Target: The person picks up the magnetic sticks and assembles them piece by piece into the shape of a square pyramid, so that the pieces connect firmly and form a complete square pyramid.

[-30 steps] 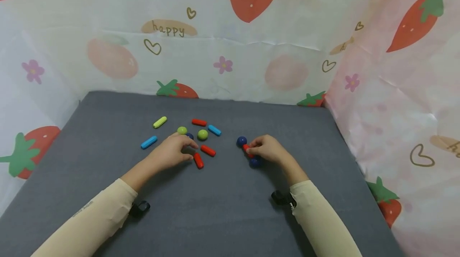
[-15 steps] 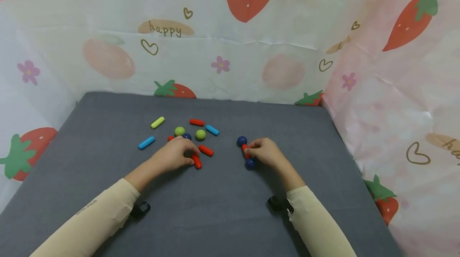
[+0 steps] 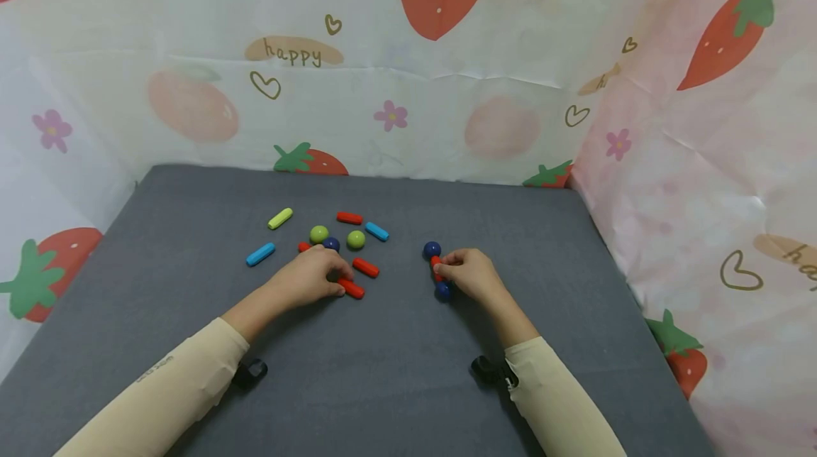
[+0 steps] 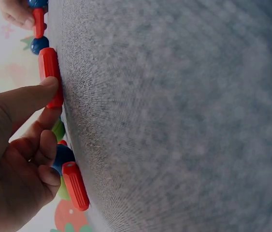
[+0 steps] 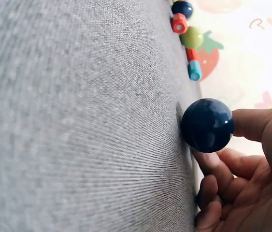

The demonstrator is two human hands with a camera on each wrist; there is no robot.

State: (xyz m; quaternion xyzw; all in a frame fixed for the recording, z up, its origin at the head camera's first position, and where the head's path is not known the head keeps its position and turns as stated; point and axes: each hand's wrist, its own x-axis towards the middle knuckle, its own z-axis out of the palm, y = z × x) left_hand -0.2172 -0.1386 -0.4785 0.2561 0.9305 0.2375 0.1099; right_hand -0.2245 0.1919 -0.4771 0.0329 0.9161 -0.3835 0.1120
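My left hand (image 3: 311, 275) pinches a ridged red rod (image 3: 353, 289) between thumb and index finger, low over the grey cloth. In the left wrist view the thumb presses on that rod's side, and its far end sticks out past the fingers. On the right, my right hand (image 3: 474, 274) pinches another red rod (image 3: 436, 260) that joins a dark blue ball (image 3: 432, 250) at its far end to a second blue ball (image 3: 443, 292) at the near end. One blue ball (image 5: 208, 125) covers the joined rod in the right wrist view.
Around my left hand lie loose red rods (image 3: 366, 267), blue rods (image 3: 260, 254), a yellow-green rod (image 3: 280, 218), green balls (image 3: 356, 240) and a blue ball (image 3: 331, 244). Strawberry-print cloth (image 3: 408, 74) walls the grey table (image 3: 396, 386) at the back and sides.
My left fingers have closed on the red rod, which has swung from pointing toward me to pointing more rightward. My right hand keeps its grip while the joined piece turns a little more upright in view.
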